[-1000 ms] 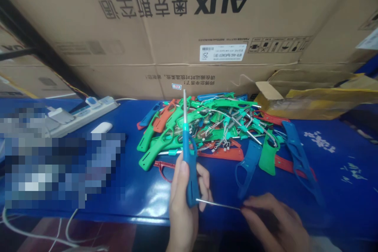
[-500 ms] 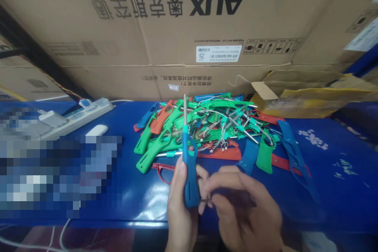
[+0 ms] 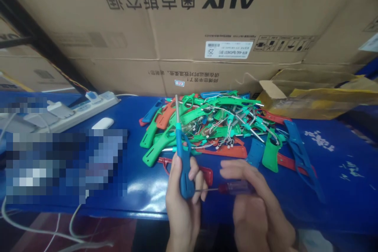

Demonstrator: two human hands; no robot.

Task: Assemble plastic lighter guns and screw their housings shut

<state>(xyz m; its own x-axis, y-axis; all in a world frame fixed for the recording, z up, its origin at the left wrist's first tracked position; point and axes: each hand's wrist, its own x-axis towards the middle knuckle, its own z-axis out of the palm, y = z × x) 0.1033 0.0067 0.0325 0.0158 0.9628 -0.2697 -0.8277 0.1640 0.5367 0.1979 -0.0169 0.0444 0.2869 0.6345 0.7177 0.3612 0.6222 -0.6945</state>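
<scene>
My left hand (image 3: 182, 201) grips a blue lighter body (image 3: 184, 165) upright, its thin metal tube pointing up. My right hand (image 3: 256, 204) is closed around a screwdriver (image 3: 233, 187) with a dark red see-through handle. The screwdriver's thin shaft lies level and its tip meets the lower end of the blue body. Both hands hover over the front edge of the blue table (image 3: 325, 173).
A heap of green, blue and red plastic lighter shells with wires and metal tubes (image 3: 218, 126) lies behind the hands. A white power strip (image 3: 85, 106) and a mouse (image 3: 102, 123) lie at the left. Large cardboard boxes (image 3: 189, 31) close off the back.
My right hand came in from the lower right toward the blue body. The screwdriver's shaft now points at its lower end, and the red handle shows in my fingers.
</scene>
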